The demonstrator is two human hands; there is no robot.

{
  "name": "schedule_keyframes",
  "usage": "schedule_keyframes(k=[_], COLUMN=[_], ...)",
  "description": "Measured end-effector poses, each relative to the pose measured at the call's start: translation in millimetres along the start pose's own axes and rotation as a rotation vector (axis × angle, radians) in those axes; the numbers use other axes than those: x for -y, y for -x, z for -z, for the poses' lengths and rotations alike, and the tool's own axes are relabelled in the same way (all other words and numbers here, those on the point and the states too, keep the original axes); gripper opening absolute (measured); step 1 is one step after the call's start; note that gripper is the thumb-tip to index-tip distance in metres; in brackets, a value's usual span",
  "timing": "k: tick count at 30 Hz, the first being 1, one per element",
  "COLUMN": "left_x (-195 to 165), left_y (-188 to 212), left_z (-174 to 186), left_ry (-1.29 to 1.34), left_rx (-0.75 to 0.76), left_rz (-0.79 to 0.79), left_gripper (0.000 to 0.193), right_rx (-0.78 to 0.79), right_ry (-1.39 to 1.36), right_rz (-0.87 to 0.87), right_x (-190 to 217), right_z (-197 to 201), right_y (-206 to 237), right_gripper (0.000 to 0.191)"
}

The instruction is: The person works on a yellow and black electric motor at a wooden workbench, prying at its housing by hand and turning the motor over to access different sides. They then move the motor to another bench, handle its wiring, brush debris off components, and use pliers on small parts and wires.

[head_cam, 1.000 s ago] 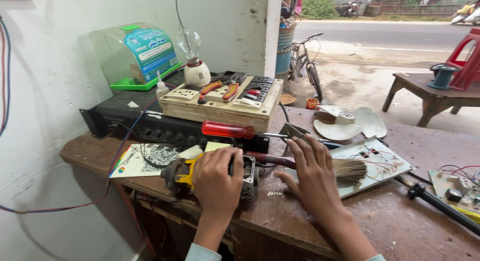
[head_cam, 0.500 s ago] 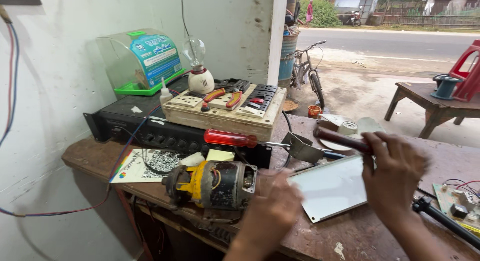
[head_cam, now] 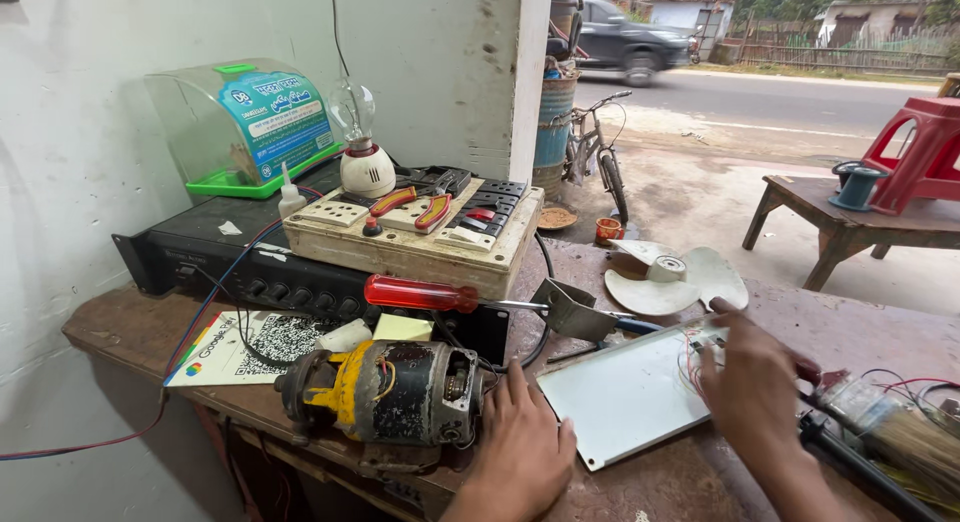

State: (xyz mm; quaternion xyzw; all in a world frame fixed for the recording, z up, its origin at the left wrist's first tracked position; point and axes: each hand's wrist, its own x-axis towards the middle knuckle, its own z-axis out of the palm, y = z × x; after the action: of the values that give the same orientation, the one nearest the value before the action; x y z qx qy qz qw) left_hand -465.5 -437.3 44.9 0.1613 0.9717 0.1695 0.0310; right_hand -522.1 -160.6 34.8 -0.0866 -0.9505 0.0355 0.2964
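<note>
A grimy electric motor (head_cam: 385,392) with yellow-taped windings lies on the wooden workbench (head_cam: 120,327). My left hand (head_cam: 520,452) rests flat on the bench just right of the motor, fingers apart, holding nothing. My right hand (head_cam: 755,392) is blurred. It lies over the right corner of a white flat panel (head_cam: 625,397), with its fingertips at the panel's thin wires. The dark red handle of a paintbrush (head_cam: 900,437) runs under its palm, and the bristles point right.
Behind the motor are a red-handled screwdriver (head_cam: 420,294), a black amplifier (head_cam: 220,252), a switch board with pliers (head_cam: 420,237), a bulb (head_cam: 352,112) and a clear green-based box (head_cam: 245,122). A white fan blade (head_cam: 670,277) lies at the back right. A black rod (head_cam: 860,462) crosses the bench's right end.
My left hand let go of the motor and now rests beside it. My right hand carried the paintbrush from the panel's middle to the right end of the bench.
</note>
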Motion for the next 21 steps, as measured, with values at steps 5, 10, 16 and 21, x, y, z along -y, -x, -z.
schedule_keyframes(k=[5, 10, 16, 21], left_x=[22.6, 26.0, 23.1, 22.4], left_y=[0.8, -2.9, -5.7, -14.7], left_z=[-4.7, -13.3, -0.8, 0.4], left_ry=[0.105, 0.272, 0.343, 0.288], left_rx=[-0.049, -0.183, 0.006, 0.081], left_rz=[-0.188, -0.131, -0.084, -0.039], left_gripper=[0.075, 0.063, 0.088, 0.101], right_rx=[0.021, -0.033, 0.054, 0.035], right_ry=[-0.207, -0.184, -0.212, -0.237], right_rz=[0.108, 0.116, 0.012, -0.064], right_x=[22.7, 17.2, 14.8, 8.1], right_z=[-11.8, 0.9, 5.8, 1.1], right_y=[-1.2, 4.2, 1.5, -6.1], right_gripper=[0.034, 0.037, 0.039, 0.038])
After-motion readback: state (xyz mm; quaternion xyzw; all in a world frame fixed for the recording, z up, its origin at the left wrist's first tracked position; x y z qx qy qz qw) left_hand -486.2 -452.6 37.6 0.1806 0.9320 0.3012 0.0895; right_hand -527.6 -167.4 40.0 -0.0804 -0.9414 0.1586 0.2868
